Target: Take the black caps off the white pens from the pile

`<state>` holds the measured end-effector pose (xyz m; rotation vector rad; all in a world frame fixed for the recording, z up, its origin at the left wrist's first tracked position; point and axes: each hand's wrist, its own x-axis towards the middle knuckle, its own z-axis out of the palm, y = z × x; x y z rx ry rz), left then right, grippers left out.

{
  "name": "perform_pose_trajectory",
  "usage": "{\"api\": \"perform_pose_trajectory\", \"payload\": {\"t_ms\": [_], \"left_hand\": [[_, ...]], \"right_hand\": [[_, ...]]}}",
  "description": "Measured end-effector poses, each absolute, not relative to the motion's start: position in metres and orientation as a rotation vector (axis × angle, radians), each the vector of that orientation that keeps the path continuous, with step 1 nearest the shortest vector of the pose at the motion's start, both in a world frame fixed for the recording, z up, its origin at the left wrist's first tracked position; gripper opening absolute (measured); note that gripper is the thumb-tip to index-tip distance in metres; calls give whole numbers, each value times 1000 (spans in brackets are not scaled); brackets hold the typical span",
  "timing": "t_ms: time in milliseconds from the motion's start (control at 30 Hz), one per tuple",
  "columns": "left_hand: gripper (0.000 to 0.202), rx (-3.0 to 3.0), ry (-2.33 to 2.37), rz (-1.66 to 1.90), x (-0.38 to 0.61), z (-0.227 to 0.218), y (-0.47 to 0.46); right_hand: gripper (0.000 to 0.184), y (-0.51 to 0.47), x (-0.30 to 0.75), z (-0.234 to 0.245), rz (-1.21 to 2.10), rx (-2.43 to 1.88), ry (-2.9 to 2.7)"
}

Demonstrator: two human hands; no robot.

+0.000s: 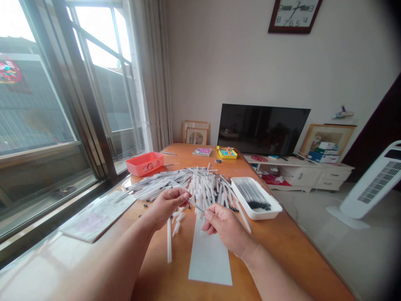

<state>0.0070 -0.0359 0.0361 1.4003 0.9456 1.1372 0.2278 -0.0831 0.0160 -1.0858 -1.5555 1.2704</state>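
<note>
- Holding a white tube (185, 193) at frame centre, the left hand (167, 205) has its fingers curled shut around it, with the tube's end turned toward the other hand.
- The right hand (224, 225), lower centre, has thumb and forefinger pinched together on a thin refill (196, 206), which slants up-left toward the tube.
- Whether the refill's tip is already inside the tube cannot be told; the parts are too slim here.
- Judgement: both hands hover just above the table (291, 251) and close together, so the two slim parts line up end to end. A fingertip pinch suits so thin a rod.
- A pile of tubes (194, 179) fans out just behind the hands, near the left one.
- A white tray (273, 211), right of centre, holds dark-tipped refills (253, 195) in parallel rows. It sits on the right hand's side, its near rim facing that hand.
- A white sheet (209, 259) lies under the right hand, with one loose tube (169, 244) beside its left edge.
- A pink basket (144, 163) sits at the upper left of the pile, well apart from both hands; the pile lies between.
- Papers (97, 215) lie at lower left by the window. A yellow box (227, 153) and a booklet (202, 151) are at the table's far end.
</note>
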Motion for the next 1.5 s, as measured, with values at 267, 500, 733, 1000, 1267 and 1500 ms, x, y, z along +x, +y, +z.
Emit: {"api": "perform_pose_trajectory", "payload": {"t_ms": [267, 500, 733, 1000, 1267, 1500], "left_hand": [[37, 1194, 817, 1126, 10, 42, -41], [26, 1145, 771, 1115, 15, 45, -44], [24, 1147, 742, 1128, 13, 44, -43], [26, 1123, 757, 1147, 17, 41, -43], [33, 1127, 746, 1108, 16, 47, -47], [32, 1332, 942, 1155, 19, 40, -43]], "right_hand": [[32, -80, 228, 14, 1177, -1072, -1569], [35, -82, 227, 15, 1158, -1075, -1563], [46, -89, 225, 24, 1444, -983, -1368], [31, -86, 230, 25, 1362, -1033, -1354], [42, -79, 231, 18, 1264, -1122, -1402], [45, -78, 231, 12, 1176, -1142, -1481]]}}
